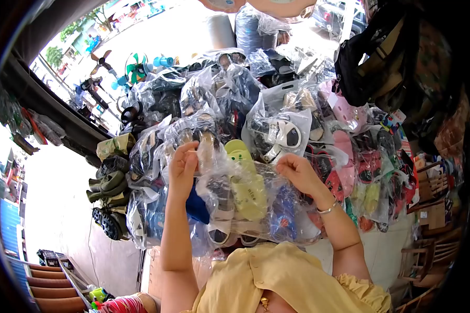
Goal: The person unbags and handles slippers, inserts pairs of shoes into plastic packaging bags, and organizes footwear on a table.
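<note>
A pair of lime-green slippers (248,195) lies in front of me, one above the other, partly under clear plastic. My left hand (186,161) is raised at the left of them, its fingers curled and pinched at the edge of a clear plastic bag (222,175). At the right, my right hand (296,171) pinches the bag's other side, thumb against fingers. White-strapped sandals (284,134) in their own bag lie just beyond my right hand. Dark sandals with pale edges (222,208) show through plastic below my left hand.
Bagged footwear is heaped all around, with pink clogs (348,112) and pink slippers (342,164) at the right. Olive boots (109,185) stand at the left edge. Dark backpacks (386,57) hang at upper right. Wooden chairs (428,261) stand at lower right, fan blades (136,68) at upper left.
</note>
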The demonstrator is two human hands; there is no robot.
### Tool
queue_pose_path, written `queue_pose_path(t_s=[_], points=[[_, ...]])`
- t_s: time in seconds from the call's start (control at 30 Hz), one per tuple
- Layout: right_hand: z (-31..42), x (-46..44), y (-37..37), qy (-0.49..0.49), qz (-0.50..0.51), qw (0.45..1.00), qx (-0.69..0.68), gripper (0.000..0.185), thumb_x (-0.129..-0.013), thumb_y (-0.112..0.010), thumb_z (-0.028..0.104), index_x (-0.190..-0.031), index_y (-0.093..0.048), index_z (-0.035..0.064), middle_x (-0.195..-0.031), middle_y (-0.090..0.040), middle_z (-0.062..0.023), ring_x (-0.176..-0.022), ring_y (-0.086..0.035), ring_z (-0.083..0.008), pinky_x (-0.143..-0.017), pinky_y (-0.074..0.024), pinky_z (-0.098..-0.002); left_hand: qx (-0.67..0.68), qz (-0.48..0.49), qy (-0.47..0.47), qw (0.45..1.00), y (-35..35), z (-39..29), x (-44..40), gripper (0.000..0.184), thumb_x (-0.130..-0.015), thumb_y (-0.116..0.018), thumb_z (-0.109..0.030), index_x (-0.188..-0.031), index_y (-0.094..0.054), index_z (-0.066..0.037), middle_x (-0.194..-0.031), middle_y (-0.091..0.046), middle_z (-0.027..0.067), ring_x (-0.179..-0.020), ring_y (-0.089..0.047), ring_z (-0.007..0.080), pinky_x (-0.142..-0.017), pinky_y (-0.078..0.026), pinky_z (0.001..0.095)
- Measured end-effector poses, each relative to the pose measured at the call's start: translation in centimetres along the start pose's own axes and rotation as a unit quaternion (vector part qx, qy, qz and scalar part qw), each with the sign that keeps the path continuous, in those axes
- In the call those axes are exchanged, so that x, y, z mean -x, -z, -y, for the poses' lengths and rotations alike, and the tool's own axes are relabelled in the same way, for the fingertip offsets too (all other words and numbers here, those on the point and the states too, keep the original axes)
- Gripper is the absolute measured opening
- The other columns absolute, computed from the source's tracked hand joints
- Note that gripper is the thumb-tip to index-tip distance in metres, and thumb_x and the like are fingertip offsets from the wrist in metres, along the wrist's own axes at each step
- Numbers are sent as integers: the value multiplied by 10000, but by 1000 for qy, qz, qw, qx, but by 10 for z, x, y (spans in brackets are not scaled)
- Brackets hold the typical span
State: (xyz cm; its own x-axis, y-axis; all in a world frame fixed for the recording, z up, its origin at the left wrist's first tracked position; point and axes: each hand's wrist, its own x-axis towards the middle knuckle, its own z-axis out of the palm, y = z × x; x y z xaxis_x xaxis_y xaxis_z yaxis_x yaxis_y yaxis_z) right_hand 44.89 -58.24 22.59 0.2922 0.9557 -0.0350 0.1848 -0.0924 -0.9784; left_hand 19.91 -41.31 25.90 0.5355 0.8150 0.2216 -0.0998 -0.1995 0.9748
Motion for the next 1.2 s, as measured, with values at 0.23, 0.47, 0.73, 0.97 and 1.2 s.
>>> queue_pose_path(t_s=[0.23, 0.47, 0.73, 0.97, 1.2], points=[[-21, -1, -14, 66, -53, 993, -85, 100, -940, -531, 128, -919, -512, 33, -686, -445, 53, -595, -375, -29, -517, -330, -197, 69, 76, 121, 987, -7, 47, 31, 398, -925, -566, -236, -1243, -478, -12, -1038, -594, 41, -935, -553, 104, -836, -432, 263], [-43, -3, 23, 45, -176, 982, -41, 141, -934, -557, 176, -895, -542, 41, -640, -409, 83, -581, -340, -2, -502, -274, -185, -102, -141, 45, 984, 18, 58, 32, 163, -955, -504, -160, -845, -538, -45, -584, -434, -62, -508, -340, 7, -440, -264, 203], [6, 1, -36, 318, -185, 906, 211, 285, -808, -672, 174, -1029, -564, 31, -788, -620, -82, -733, -600, -279, -748, -454, -371, -220, 15, 53, 974, -47, 0, 41, 164, -885, -610, -146, -968, -570, -11, -689, -585, 41, -618, -482, 75, -551, -409, 241], [21, 2, -12, 36, -152, 984, 81, 121, -863, -608, 155, -900, -571, 46, -744, -611, -115, -738, -619, -220, -653, -479, -369, -307, 115, 80, 942, -14, -8, 46, 466, -717, -777, -201, -1095, -566, -28, -838, -650, 95, -758, -593, 143, -707, -475, 294], [17, -2, -58, 250, -55, 948, 190, 140, -830, -640, 163, -900, -583, 55, -746, -610, -125, -671, -599, -303, -616, -483, -351, -318, 122, 110, 934, -41, -35, 47, 368, -749, -736, -173, -1031, -557, -17, -819, -644, 148, -723, -614, 299, -673, -478, 324]])
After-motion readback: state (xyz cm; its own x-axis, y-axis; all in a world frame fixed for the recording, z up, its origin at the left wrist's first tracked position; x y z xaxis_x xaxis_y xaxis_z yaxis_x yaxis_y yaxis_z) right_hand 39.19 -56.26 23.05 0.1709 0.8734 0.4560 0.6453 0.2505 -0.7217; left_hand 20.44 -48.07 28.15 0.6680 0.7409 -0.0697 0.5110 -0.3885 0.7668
